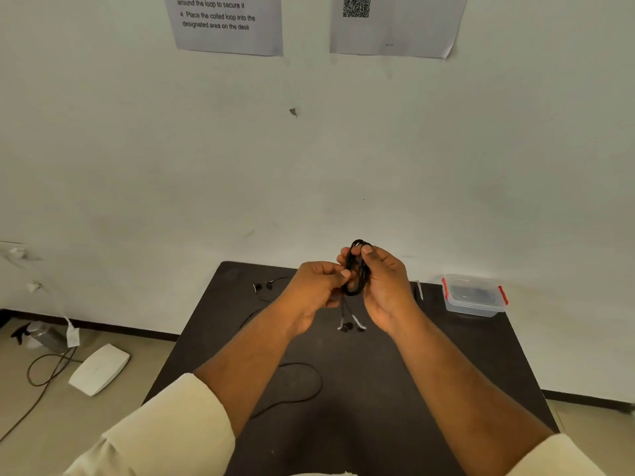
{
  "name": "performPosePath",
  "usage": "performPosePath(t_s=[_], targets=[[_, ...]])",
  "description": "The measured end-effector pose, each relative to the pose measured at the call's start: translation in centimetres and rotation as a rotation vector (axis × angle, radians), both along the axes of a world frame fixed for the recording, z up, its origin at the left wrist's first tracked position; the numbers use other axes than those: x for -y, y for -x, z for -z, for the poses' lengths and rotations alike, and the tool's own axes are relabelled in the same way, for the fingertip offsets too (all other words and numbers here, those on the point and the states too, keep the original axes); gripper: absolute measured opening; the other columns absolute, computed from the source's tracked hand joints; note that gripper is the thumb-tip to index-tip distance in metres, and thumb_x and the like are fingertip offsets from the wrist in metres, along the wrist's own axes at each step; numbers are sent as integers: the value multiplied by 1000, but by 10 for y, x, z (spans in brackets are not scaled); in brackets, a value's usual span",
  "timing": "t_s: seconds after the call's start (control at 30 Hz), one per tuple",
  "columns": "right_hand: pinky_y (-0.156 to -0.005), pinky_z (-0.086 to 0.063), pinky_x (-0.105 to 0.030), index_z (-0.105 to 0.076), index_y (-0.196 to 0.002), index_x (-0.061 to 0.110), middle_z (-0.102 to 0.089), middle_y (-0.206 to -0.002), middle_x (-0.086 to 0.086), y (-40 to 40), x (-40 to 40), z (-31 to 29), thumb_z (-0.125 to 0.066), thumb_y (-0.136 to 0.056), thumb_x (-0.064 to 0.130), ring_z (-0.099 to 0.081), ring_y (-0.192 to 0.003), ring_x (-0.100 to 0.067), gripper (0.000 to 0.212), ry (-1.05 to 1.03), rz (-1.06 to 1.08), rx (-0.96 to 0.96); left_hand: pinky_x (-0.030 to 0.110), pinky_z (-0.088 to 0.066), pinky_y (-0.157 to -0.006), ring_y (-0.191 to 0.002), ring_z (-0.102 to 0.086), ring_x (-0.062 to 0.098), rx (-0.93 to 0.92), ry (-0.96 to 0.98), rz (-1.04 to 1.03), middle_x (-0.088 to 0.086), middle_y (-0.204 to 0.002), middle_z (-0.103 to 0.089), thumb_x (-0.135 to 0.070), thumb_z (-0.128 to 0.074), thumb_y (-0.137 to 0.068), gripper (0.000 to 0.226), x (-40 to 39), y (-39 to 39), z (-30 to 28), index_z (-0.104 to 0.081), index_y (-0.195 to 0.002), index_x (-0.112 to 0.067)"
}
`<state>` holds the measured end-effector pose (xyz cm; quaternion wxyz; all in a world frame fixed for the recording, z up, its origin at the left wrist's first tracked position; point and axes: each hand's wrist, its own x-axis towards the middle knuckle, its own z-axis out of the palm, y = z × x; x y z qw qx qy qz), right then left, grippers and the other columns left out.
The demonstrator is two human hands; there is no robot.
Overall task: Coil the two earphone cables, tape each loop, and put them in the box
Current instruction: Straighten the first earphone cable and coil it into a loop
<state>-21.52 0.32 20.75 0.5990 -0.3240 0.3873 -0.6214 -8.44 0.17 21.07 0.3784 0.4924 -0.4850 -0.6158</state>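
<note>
A black earphone cable [357,269] is wound into a loop above the dark table [378,389]. My right hand [385,286] grips the loop, with fingers curled round it. My left hand [316,290] pinches the same cable at the loop's left side. Two earbuds [350,325] dangle below the hands. A second earphone cable [295,383] lies loose on the table, its earbuds [263,286] near the far left edge. The clear plastic box [473,297] with red clips stands shut at the table's far right corner.
A small white strip-like item [419,289] lies by the box. On the floor to the left are a white flat device [99,369], a dark cord [44,372] and a spray bottle [37,334]. Printed sheets [226,22] hang on the wall.
</note>
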Motion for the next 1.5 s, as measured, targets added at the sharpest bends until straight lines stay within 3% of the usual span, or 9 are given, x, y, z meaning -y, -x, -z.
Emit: performPosePath(t_s=[0.23,0.5,0.63,0.77,0.93,1.07,1.27,1.4,1.5], targets=[[-90,-53,-38,-76,-78,20,-73,-86,-7,-8,0,7,-52,-98,9,-67,-92,-23,33,139,137,-185,26,-34,-50,-54,-56,11,-204,-204,-218,2,-74,-64,-14,-48,-100,21,-7,19,-2,-65,-88,-16],[-90,-52,-35,-74,-84,11,-73,-91,-9,-14,-2,3,-54,-97,8,-68,-94,-21,24,24,214,-25,17,-43,-56,-70,-55,7,327,373,-273,-3,-82,-62,-32,-36,-103,29,-13,35,8,-63,-98,-21],[-86,-50,-31,-75,-82,16,-75,-94,-2,-12,-2,-2,-56,-96,13,-69,-99,-14,23,-15,231,-38,33,-49,-76,-87,-56,18,722,553,-144,2,-106,-49,-42,-41,-100,38,-8,27,12,-51,-132,-24],[-79,-42,-31,-76,-78,23,-75,-96,7,-8,-5,-2,-57,-96,19,-65,-102,-9,26,-100,214,-32,34,-44,-66,-69,-46,20,1117,814,-131,8,-105,-45,-28,-49,-100,24,-7,22,13,-58,-118,-15],[-82,-38,-35,-77,-78,26,-74,-103,8,-10,-6,-4,-58,-95,22,-60,-111,-13,27,-121,186,-21,34,-33,-66,-68,-57,29,1230,1008,-74,10,-112,-58,-16,-58,-93,11,4,6,6,-64,-102,-13],[-85,-40,-36,-76,-85,23,-72,-111,2,-3,-7,-1,-56,-96,22,-59,-111,-17,23,-153,126,38,30,-24,-69,-75,-46,20,1268,962,2,-5,-75,-52,-25,-40,-102,20,13,6,2,-52,-87,-20],[-91,-52,-42,-69,-104,6,-72,-107,-15,30,-17,17,-72,-77,22,-69,-101,-27,32,-331,-80,223,29,-25,-59,-69,-47,22,1127,823,200,-4,-63,-43,-16,-44,-98,26,25,1,-7,-47,-72,-16],[-91,-53,-39,-68,-99,4,-73,-100,-17,58,-22,29,-75,-82,18,-71,-94,-27,23,-488,111,-155,30,-30,-59,-68,-45,19,1130,630,278,-2,-66,-47,-20,-42,-100,30,37,-8,-11,-49,-73,-12],[-89,-52,-31,-71,-94,18,-72,-109,-11,65,-16,21,-73,-84,11,-68,-101,-27,12,-179,98,-429,30,-37,-61,-68,-48,19,1070,549,327,4,-72,-56,-18,-45,-98,28,38,-5,-6,-60,-79,-5]])
